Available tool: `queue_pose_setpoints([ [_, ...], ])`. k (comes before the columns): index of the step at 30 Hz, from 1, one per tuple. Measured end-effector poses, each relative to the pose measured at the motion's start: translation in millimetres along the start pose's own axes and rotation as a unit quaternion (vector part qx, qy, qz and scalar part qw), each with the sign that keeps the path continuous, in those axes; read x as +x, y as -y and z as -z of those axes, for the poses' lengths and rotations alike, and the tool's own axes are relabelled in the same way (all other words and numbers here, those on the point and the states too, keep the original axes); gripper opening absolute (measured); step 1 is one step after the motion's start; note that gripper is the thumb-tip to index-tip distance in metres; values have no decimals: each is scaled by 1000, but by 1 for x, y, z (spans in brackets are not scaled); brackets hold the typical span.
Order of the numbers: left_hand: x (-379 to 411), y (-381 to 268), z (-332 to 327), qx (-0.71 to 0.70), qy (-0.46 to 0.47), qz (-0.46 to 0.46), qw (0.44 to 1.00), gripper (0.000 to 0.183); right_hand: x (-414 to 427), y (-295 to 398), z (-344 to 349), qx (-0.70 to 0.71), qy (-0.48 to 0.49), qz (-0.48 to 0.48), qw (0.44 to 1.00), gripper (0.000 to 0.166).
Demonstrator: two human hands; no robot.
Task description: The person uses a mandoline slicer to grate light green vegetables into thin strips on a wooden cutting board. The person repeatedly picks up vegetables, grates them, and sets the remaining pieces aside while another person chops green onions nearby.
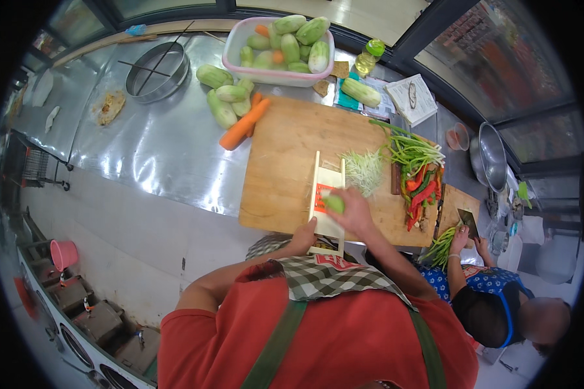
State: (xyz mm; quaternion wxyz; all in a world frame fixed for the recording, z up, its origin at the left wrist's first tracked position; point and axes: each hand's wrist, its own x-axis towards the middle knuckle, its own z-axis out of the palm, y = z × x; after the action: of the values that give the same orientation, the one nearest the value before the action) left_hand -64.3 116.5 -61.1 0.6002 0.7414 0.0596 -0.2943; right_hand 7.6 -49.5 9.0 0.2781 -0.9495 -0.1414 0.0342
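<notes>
My left hand [303, 237] grips the side of a cream mandoline grater [330, 227] with an orange blade panel. The grater lies at the near edge of a large wooden cutting board [282, 160]. In my right hand [353, 212] is a piece of pale green vegetable [333, 202], pressed against the orange panel; hand and piece are slightly blurred. Beside the grater sits a heap of pale shreds [364, 170]. Further right on the board lie scallions [411, 148] and red and green peppers [422, 189]. What lies under the grater is hidden.
A co-worker's hand [459, 238] holds green stalks by a cleaver [468, 222] on a second board at right. Beyond my board stand a pink-rimmed tub [277, 77] of peeled gourds, loose gourds [214, 76], carrots [246, 124], an oil bottle [368, 58] and a round sieve [156, 72].
</notes>
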Motion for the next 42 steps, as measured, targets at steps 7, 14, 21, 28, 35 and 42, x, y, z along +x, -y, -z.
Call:
queue_pose_setpoints([
  [7, -4, 13, -12, 4, -5, -3, 1000, 51, 57, -40, -41, -77, -53, -71, 993, 41],
  [14, 2, 15, -3, -8, 17, 10, 1000, 45, 9, 0, 10, 24, -5, -21, 999, 40],
  [21, -2, 20, -10, 87, 22, -50, 995, 31, 44, -33, -43, -59, -74, -40, 995, 35],
  [28, 13, 48, -11, -33, 50, 68, 996, 35, 50, -66, -19, 316, -72, -230, 917, 40],
  [35, 5, -11, 15, -231, -11, 197, 953, 49, -10, -90, -1, 702, -89, -350, 614, 43],
  [42, -18, -24, 71, -229, -125, 103, 960, 45, -47, -49, -25, 409, 82, -200, 887, 54],
])
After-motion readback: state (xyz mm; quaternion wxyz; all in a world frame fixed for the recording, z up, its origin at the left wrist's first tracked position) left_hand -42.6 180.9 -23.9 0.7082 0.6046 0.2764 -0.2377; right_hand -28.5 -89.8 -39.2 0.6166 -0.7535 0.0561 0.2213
